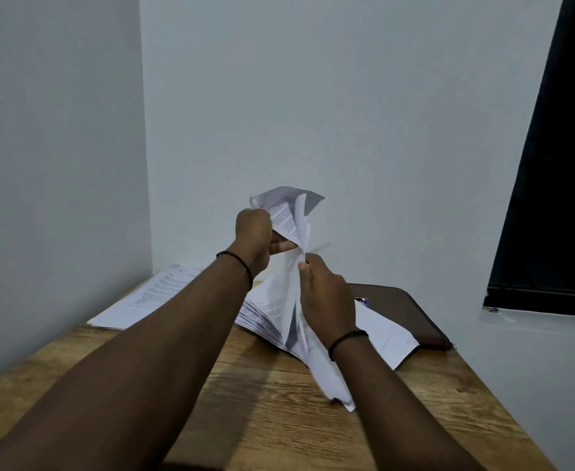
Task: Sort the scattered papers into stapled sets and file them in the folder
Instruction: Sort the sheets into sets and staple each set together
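Hands lifted over tabletop (252, 396), both gripping one bunch of printed sheets (288, 215).

We note our left hand (254, 237) raised highest, fingers curled round the upper part of the sheets, thumb pointing toward the right hand (327, 295). That hand sits lower, thumb and fingers pinching the same sheets near their middle; the lower ends hang down and brush the wood. Each wrist carries a dark bracelet (237, 261). Behind our hands a thick fanned stack of papers (265, 316) lies on the tabletop, partly overlapping a brown folder (412, 311) at the far right. A second flat pile (150, 294) rests at far left, near the wall corner.
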